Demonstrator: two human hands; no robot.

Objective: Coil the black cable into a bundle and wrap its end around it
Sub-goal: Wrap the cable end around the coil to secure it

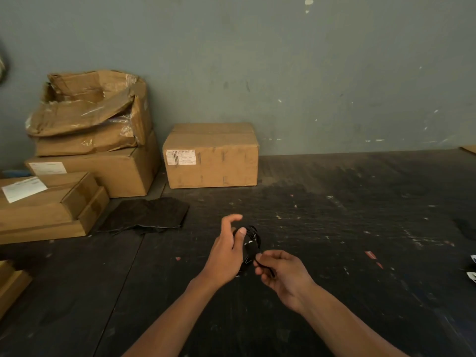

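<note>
The black cable (253, 240) is gathered into a small round coil held above the dark surface near the middle of the view. My left hand (226, 253) grips the coil's left side, thumb across its front and forefinger raised above it. My right hand (280, 271) sits just right of and below the coil and pinches the cable's loose end between thumb and fingers. That end runs from the coil's lower edge into my right palm. Part of the coil is hidden behind my left hand.
A closed cardboard box (211, 155) stands against the grey wall behind the hands. Stacked and torn boxes (85, 150) fill the left side. A black sheet (146, 215) lies flat left of the hands. Small scraps (371, 255) dot the dark floor on the right.
</note>
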